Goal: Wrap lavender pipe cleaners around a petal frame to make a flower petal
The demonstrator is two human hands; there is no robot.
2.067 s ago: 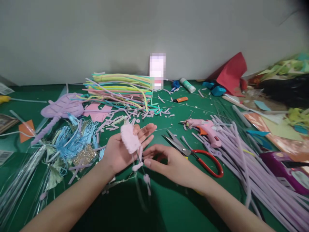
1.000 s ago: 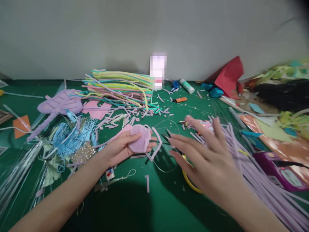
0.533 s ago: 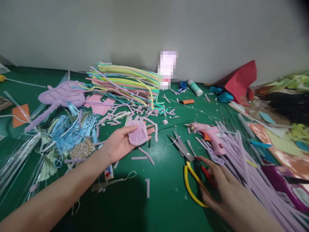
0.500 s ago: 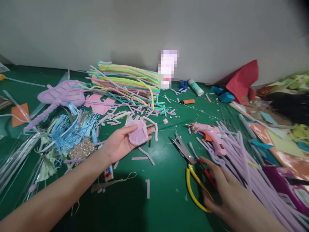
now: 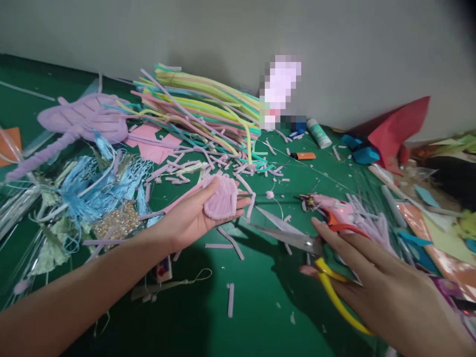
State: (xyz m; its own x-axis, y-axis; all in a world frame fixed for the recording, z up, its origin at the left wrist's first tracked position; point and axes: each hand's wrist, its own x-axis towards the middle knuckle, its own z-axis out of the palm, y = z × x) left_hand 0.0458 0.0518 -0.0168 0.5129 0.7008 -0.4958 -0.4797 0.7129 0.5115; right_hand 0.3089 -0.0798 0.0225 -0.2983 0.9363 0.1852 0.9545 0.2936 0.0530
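My left hand (image 5: 188,218) lies palm up just above the green mat, its fingers curled round a pink shell-shaped piece of fuzzy pipe cleaner (image 5: 222,198) with a loose tail hanging off it. My right hand (image 5: 375,282) is at the lower right and grips a pair of scissors (image 5: 297,239) by their handles, one red and one yellow. The blades are spread apart and point left toward the pink piece, a short way from it. The scissors are lifted off the mat and throw a shadow on it.
A pink glue gun (image 5: 332,206) lies just behind the scissors. A bundle of coloured pipe cleaners (image 5: 201,111) lies at the back, cut scraps before it. A lilac woven shape (image 5: 82,119) and blue tassels (image 5: 87,186) are left; lilac stems, red paper (image 5: 403,124) right.
My right hand let go near the pink piece, reached right to the scissors, took them by the handles and lifted them with the blades spread. My left hand kept the pink piece.
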